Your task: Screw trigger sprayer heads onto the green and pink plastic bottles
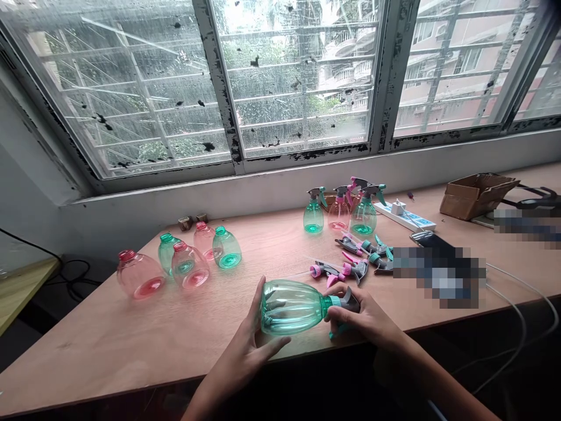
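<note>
A green spray bottle [293, 308] lies sideways between my hands above the table's front edge, its base to the left. My left hand [256, 342] holds it around the base, with fingers behind and thumb below. My right hand [366, 318] grips the grey and teal spray head [348, 300] at the bottle's neck; part of the trigger shows beneath. Beyond lie several loose spray heads, pink ones [326, 271] and teal ones [381, 257]. To the left stand bottles without heads, among them a pink one [141, 276] and a green one [227, 248].
Bottles with heads fitted, including a green one [363, 214], stand near the window wall. A white power strip [407, 216], a dark phone [433, 242] and a cardboard box [475, 196] are on the right. White cables [523, 316] hang over the front edge.
</note>
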`<state>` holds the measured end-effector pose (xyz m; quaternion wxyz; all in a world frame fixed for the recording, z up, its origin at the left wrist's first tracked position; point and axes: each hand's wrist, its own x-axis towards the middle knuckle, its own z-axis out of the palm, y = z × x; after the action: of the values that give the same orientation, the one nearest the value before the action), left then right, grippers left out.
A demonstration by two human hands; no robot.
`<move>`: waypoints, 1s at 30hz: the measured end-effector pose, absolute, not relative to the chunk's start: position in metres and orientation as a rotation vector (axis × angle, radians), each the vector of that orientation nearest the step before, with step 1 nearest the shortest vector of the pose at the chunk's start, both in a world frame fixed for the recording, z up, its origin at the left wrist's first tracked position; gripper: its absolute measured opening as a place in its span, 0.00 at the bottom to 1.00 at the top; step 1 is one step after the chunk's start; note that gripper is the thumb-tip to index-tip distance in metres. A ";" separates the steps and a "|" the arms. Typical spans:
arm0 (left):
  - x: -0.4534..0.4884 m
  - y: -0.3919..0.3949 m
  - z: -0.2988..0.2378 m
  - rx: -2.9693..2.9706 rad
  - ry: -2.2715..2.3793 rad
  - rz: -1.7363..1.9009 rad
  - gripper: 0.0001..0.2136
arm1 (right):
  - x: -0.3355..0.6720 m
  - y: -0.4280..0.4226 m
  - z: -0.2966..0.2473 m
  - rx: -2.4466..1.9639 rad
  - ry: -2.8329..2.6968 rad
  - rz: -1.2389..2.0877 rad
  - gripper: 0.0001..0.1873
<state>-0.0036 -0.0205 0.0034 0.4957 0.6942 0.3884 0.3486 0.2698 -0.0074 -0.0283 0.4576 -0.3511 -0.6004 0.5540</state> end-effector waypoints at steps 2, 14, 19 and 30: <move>-0.003 -0.022 0.005 1.682 0.924 0.830 0.49 | 0.270 -0.007 -0.028 -0.867 -1.486 1.366 0.20; -0.006 -0.020 0.003 1.681 0.942 0.795 0.48 | 0.270 -0.006 -0.030 -0.822 -1.453 1.400 0.19; -0.005 -0.021 0.002 1.702 0.925 0.817 0.50 | 0.269 -0.006 -0.030 -0.808 -1.428 1.411 0.18; -0.003 -0.025 0.005 1.613 0.934 0.857 0.47 | 0.270 -0.005 -0.034 -0.784 -1.397 1.454 0.17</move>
<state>-0.0028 -0.0252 0.0053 0.5183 0.6724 0.3893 0.3572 0.2696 -0.0049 -0.0339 0.4700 -0.3197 -0.5701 0.5932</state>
